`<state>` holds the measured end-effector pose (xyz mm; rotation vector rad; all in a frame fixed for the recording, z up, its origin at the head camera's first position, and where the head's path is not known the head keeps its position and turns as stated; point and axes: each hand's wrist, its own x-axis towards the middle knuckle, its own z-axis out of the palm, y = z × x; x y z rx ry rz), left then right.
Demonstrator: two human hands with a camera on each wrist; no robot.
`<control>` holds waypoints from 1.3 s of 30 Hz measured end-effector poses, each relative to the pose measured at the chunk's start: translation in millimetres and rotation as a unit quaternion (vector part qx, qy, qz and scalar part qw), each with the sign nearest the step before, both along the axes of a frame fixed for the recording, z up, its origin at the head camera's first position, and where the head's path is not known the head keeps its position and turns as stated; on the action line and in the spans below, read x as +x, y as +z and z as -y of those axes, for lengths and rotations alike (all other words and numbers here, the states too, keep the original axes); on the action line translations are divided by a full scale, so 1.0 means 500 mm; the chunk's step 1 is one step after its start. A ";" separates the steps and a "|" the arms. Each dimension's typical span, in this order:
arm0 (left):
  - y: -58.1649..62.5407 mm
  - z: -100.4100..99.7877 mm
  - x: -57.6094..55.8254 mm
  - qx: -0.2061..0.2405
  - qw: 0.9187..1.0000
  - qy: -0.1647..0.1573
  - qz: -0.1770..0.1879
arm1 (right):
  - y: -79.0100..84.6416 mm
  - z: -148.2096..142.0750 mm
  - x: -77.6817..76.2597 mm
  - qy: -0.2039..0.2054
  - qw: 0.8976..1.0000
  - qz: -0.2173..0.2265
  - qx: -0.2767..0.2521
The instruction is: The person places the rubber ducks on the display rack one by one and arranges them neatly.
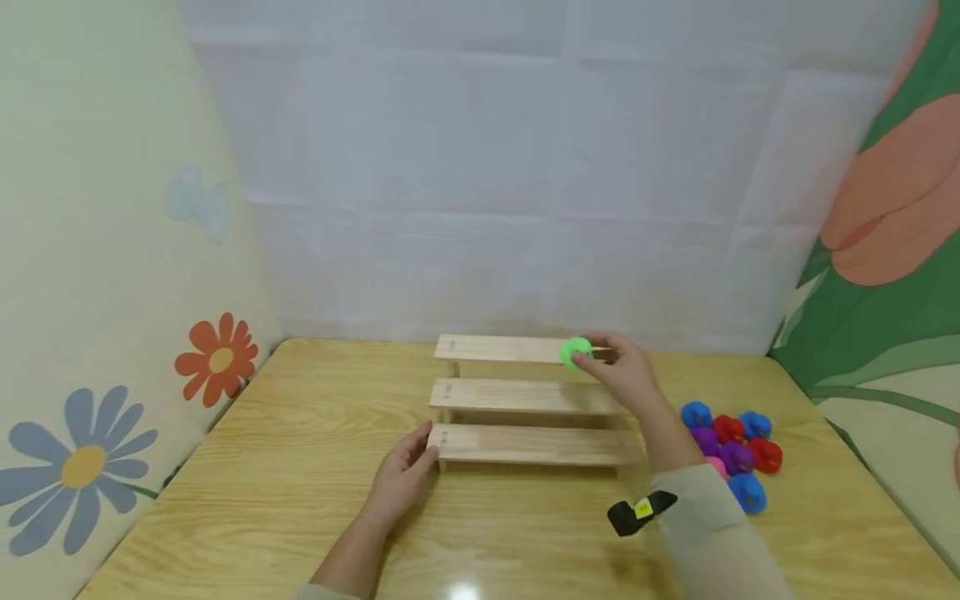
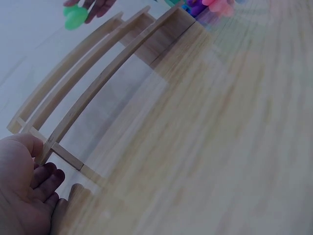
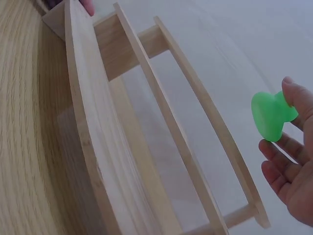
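Observation:
A pale three-tier wooden stand [image 1: 525, 444] rises in steps on the table. My right hand [image 1: 626, 371] pinches a green rubber duck [image 1: 576, 353] between thumb and fingers, over the right part of the top tier. In the right wrist view, the green duck [image 3: 268, 116] is held off the boards, with the lower fingers loosely bent beneath it. My left hand [image 1: 401, 475] grips the left end of the lowest tier; in the left wrist view its thumb lies against the board end [image 2: 46, 149] and the fingers bend below.
Several rubber ducks in blue, red, purple and pink cluster right of the stand, among them a red duck [image 1: 765, 456]. A black strap with a yellow label [image 1: 642, 507] sits by the right sleeve. White cloth [image 1: 487, 167] hangs behind the table [image 1: 300, 433].

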<state>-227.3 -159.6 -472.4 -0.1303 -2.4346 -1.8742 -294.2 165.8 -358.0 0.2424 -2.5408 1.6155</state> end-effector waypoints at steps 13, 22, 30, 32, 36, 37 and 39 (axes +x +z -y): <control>0.003 -0.005 -0.002 -0.007 1.000 0.002 0.023 | 0.019 0.070 -0.032 0.022 1.000 0.011 -0.002; 0.007 -0.004 0.004 -0.008 1.000 0.004 0.013 | 0.025 0.120 -0.053 0.041 0.999 0.028 0.002; 0.006 -0.003 0.006 -0.009 1.000 0.002 0.011 | 0.020 0.162 -0.067 0.068 0.997 0.027 0.006; 0.004 -0.002 0.006 -0.011 1.000 0.004 0.013 | 0.019 0.171 -0.070 0.072 0.997 0.029 0.006; 0.000 0.000 0.005 -0.011 1.000 0.008 0.014 | 0.018 0.190 -0.076 0.073 0.997 0.030 0.004; -0.001 0.000 0.005 -0.012 1.000 0.009 0.013 | 0.018 0.195 -0.077 0.073 0.997 0.028 0.005; -0.001 0.001 0.006 -0.011 1.000 0.008 0.013 | 0.018 0.204 -0.080 0.074 0.997 0.024 0.005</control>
